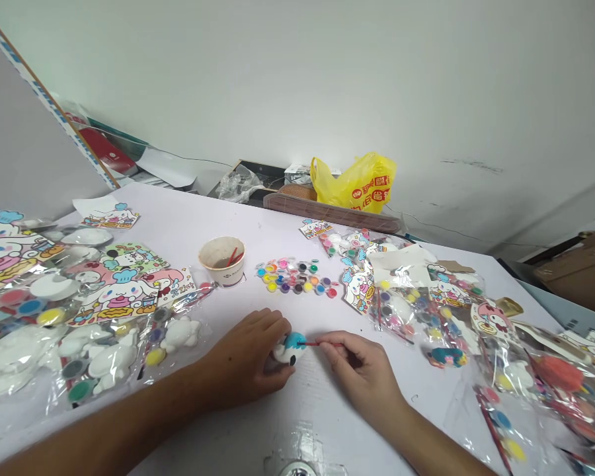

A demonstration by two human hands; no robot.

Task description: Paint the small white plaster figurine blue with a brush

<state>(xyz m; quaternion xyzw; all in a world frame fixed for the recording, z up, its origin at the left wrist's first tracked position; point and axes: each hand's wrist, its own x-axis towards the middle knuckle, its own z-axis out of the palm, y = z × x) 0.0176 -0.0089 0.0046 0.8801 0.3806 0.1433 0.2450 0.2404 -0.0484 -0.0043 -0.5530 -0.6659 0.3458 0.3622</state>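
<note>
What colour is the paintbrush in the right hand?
The paintbrush is red, seen in the head view.

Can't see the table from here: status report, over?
Left hand holding figurine, partly blue. Right hand gripping red brush, tip at the blue. Paint pots, cup beyond, apart from hands.

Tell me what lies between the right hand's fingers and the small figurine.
In the head view, a red paintbrush, held in the right hand, bridges the gap, its tip at the blue part of the figurine.
</note>
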